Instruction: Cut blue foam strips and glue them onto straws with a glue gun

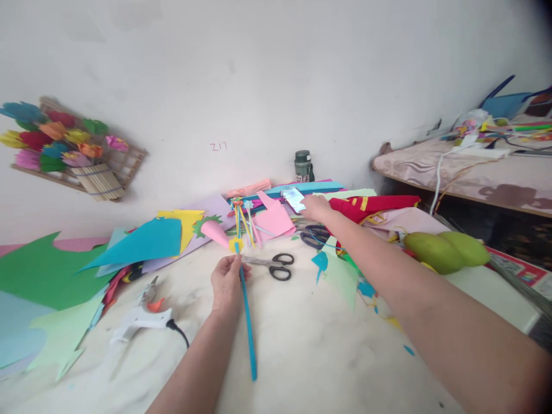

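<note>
My left hand (227, 277) pinches a long, narrow blue paper strip (249, 330) near its upper end. The strip's lower part lies over the table toward me. At the strip's top is a small yellow paper piece (235, 245). Black-handled scissors (281, 267) lie just right of my left hand, their blades reaching toward it. My right hand (316, 208) is stretched to the back, at the lower right edge of a phone (295, 199) with a lit screen. Its fingers are small and partly hidden, so their grip is unclear.
A white glue gun (142, 319) with a cord lies at left, near green paper (52, 273). A pink paper cone (214, 232) and coloured sheets cover the back. A second pair of scissors (314, 236) lies under my right arm. Green fruits (431, 251) sit at right; a dark bottle (303, 165) stands behind.
</note>
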Motion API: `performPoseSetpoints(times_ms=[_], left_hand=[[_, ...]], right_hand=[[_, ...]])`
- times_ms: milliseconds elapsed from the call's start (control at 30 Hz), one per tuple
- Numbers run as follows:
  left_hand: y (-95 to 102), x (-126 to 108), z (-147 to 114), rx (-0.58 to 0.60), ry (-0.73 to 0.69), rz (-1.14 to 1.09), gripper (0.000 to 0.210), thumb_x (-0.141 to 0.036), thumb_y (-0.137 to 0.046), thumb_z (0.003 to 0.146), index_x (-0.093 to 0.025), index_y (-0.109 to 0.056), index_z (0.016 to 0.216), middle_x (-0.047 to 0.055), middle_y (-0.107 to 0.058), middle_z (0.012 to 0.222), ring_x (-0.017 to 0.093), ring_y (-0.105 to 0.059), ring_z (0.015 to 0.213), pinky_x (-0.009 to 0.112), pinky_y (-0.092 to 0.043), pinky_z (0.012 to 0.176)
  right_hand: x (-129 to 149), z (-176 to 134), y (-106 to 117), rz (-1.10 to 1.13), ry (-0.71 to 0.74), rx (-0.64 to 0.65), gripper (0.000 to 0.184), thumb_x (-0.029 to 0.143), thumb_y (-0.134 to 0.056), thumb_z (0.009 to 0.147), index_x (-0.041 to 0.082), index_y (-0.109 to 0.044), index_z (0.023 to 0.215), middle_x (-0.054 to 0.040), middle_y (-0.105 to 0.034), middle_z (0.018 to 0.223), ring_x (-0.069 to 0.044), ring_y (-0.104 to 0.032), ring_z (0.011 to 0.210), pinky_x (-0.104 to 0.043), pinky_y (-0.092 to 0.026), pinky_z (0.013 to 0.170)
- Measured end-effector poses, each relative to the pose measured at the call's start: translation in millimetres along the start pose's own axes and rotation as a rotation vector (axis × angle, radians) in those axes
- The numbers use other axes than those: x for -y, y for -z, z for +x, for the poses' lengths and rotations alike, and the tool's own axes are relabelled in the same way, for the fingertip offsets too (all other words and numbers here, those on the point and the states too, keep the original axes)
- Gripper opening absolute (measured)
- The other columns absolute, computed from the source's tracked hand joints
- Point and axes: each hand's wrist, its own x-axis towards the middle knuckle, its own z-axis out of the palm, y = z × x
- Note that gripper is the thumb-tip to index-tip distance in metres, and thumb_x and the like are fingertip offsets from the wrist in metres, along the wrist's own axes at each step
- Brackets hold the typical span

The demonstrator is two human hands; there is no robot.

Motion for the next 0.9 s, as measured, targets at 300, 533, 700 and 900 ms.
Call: performPoseSetpoints(times_ms=[300,533,700,900], left_hand=[[-0.9,-1.8,-2.4,0.0,-0.016,-0.013,0.036,-0.047,-0.059,0.062,-0.013,-0.052,0.071,0.002,-0.056,0.054,0.01,-0.049,0.043,0.022,-0.04,0.046],[-1.8,-4.5,-2.9,-0.002,0.0,0.02,0.036,-0.047,-0.061,0.06,-0.014,-0.052,0.07,0.001,-0.057,0.052,0.01,-0.049,0.043,0.022,-0.038,0.045],[-0.5,0.5,-1.0,0.004,-0.009,0.002,0.034,-0.046,-0.06,0.061,-0.015,-0.053,0.07,0.0,-0.057,0.053,0.009,-0.049,0.043,0.022,-0.038,0.046],[1.7,4.5,1.1,0.019,-0.025,0.002,0.032,-0.045,-0.059,0.063,-0.014,-0.053,0.07,0.001,-0.057,0.054,0.009,-0.049,0.044,0.022,-0.038,0.046]], right_hand=[[-3.0,-0.8,3.4,0.106,-0.173,-0.073,0.034,0.034,-0.04,0.08,0.021,-0.057,0.106,-0.0108,-0.057,0.108,-0.026,-0.05,0.099,-0.035,-0.037,0.08],[-20.4,-2.4,-13.5,-0.086,-0.029,0.132,0.06,0.049,-0.043,0.074,0.025,-0.034,0.129,-0.0062,-0.017,0.141,-0.03,-0.015,0.125,-0.049,-0.01,0.098],[-22.3,0.8,-20.9,-0.067,-0.018,0.185,0.068,0.056,-0.038,0.074,0.026,-0.024,0.133,-0.0035,-0.008,0.143,-0.03,-0.006,0.127,-0.049,-0.004,0.099],[-25.8,6.2,-26.3,-0.066,0.002,0.189,0.067,0.06,-0.032,0.075,0.028,-0.024,0.133,-0.0029,-0.003,0.143,-0.03,-0.004,0.128,-0.051,-0.008,0.098]])
